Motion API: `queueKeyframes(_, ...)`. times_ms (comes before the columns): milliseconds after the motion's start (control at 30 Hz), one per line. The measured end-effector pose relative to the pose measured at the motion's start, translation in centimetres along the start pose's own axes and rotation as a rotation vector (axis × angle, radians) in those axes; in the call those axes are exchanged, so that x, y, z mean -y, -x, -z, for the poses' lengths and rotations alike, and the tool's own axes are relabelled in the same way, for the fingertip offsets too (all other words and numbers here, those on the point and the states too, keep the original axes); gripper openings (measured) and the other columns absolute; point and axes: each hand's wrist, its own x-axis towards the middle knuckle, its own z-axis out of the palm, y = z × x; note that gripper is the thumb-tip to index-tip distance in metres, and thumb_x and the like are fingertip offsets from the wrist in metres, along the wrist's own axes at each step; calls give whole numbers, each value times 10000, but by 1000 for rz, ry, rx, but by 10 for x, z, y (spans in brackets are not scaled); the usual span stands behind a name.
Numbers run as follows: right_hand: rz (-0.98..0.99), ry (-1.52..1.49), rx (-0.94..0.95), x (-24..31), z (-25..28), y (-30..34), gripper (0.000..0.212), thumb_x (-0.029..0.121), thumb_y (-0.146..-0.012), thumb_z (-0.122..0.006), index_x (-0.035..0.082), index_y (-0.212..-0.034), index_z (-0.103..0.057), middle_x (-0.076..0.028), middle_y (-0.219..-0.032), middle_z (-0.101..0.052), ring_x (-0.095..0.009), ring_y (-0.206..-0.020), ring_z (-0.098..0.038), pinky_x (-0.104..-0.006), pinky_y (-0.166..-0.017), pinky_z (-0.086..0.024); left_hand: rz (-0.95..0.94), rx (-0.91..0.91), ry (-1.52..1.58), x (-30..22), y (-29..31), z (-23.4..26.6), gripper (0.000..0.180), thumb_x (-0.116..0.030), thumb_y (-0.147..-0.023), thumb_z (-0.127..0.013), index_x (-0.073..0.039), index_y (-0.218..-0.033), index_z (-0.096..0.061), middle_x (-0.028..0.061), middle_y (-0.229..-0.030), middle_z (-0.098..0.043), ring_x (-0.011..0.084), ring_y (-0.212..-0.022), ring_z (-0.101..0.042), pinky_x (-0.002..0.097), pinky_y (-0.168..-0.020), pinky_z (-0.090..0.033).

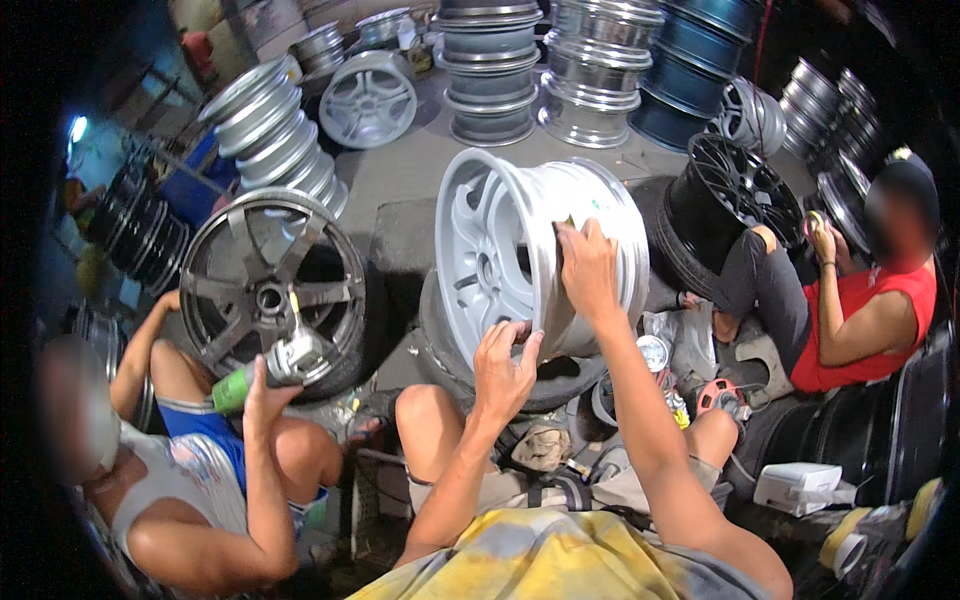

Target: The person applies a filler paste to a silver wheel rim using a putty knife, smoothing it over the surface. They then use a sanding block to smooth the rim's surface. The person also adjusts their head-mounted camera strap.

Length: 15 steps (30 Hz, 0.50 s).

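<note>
A silver-grey alloy wheel rim [592, 190] stands on edge in front of me, its spoked face turned to the left. It rests on a dark tyre [440, 325]. Low on the rim's front lip, my left hand [504, 372] grips the edge with thumb and fingers. My right hand [592, 265] is on the outer barrel, its fingers closed and pressed down on a small, dark, flat piece that looks like sandpaper [562, 228]. Most of that piece is hidden under the fingers.
At left a person holds a green angle grinder [295, 355] against a dark spoked wheel [270, 290]. At right a person in red sits by a black rim [745, 190]. Stacked rims [490, 80] stand behind. A white tub [652, 352] and cloth [542, 448] lie near my knees.
</note>
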Motion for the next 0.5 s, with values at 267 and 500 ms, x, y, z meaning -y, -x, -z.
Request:
queueKeyframes(267,9,3,-3,-9,1,-11,230,61,-919,-563,38,-1101,-702,-154,-940,-576,-347,-923,-601,-462,-808,-419,15,36,9,-3,-5,-2,162,-68,-905,-706,81,-965,-681,199,-885,-703,291,-809,-702,360,-771,-549)
queueKeyframes(500,-7,-66,-22,-8,0,-4,205,97,-956,-576,32,-1093,-713,-154,-922,-566,-340,-864,-593,-462,-787,-414,44,18,25,0,-1,-3,167,-79,-900,-711,70,-968,-680,187,-887,-692,314,-818,-687,385,-773,-542)
